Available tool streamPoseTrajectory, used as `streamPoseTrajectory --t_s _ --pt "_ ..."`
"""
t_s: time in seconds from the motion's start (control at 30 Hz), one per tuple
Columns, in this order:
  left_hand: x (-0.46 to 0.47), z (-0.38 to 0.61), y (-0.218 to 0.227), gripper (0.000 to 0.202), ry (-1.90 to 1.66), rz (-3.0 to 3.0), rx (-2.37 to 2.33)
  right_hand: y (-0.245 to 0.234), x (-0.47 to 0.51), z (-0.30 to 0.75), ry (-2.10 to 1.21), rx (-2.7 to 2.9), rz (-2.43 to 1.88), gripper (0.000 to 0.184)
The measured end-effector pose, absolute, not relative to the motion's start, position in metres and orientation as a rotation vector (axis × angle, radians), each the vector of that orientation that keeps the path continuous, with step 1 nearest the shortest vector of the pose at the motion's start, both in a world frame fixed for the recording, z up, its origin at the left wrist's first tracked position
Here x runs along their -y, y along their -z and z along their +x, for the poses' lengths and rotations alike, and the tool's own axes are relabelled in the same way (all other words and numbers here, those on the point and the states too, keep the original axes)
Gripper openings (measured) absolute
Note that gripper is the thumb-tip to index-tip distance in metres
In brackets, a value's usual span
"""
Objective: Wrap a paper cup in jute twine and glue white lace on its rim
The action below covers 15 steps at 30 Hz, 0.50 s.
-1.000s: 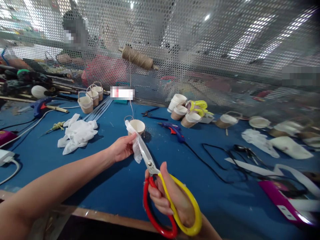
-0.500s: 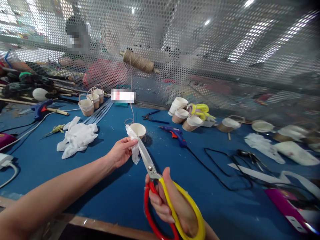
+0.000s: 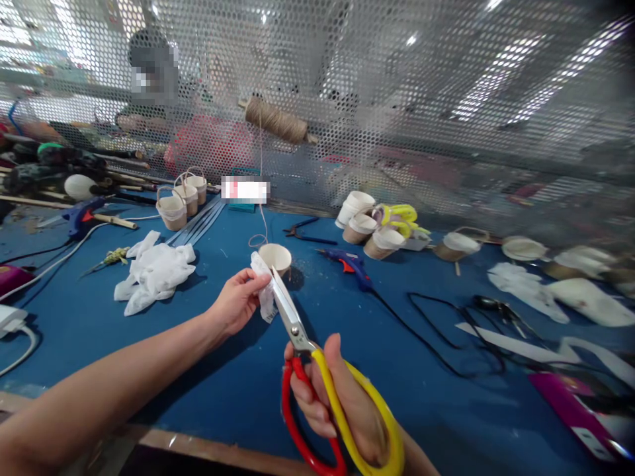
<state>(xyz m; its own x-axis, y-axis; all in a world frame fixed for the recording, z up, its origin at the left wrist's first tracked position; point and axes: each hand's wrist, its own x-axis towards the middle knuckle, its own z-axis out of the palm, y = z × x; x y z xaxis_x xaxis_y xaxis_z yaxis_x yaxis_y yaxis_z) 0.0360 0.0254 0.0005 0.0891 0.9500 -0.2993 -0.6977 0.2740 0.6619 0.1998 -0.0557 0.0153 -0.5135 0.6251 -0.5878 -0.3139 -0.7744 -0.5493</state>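
Observation:
Between thumb and fingers, my left hand (image 3: 239, 299) pinches a thin strip of white plastic film (image 3: 264, 301), which hangs below the fingertips. My right hand (image 3: 342, 403) is wrapped around scissors (image 3: 294, 327) with one red and one yellow handle. Their blades are slightly apart and point away from me, the tips at the strip beside my left fingertips. Just beyond lies a small paper cup (image 3: 275, 258) with its mouth toward me, partly behind the strip and the blade tips. Twine (image 3: 258, 239) loops down to the table near the cup.
A blue glue gun (image 3: 347, 264) and its cord lie right of the cup, with pliers (image 3: 302, 233) behind. Crumpled white film (image 3: 157, 276) lies left. Several cups (image 3: 384, 242) line the back, below a twine spool (image 3: 276, 120) on perforated metal (image 3: 377, 99). A purple box (image 3: 570, 416) sits at right.
The scissors have drawn back slightly toward me and left, and their blades have parted a little. The strip in my left hand has turned, showing dark print near its lower end.

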Motion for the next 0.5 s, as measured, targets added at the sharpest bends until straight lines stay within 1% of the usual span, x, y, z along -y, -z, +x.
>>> streamPoseTrajectory --t_s 0.17,0.37,0.5 --pt "-0.0245 0.0336 -0.0021 0.024 -1.259 0.381 -0.787 -0.0165 0.0545 0.1986 -2.286 0.539 -1.094 0.062" --pt "-0.0248 0.0327 -0.0034 0.002 -1.148 0.356 -0.768 -0.0168 0.0546 0.198 -2.279 0.546 -1.123 0.061" --pt "-0.0254 0.031 -0.003 0.007 -1.102 0.328 -0.755 -0.0153 0.0545 0.1983 -2.281 0.55 -1.143 0.06"
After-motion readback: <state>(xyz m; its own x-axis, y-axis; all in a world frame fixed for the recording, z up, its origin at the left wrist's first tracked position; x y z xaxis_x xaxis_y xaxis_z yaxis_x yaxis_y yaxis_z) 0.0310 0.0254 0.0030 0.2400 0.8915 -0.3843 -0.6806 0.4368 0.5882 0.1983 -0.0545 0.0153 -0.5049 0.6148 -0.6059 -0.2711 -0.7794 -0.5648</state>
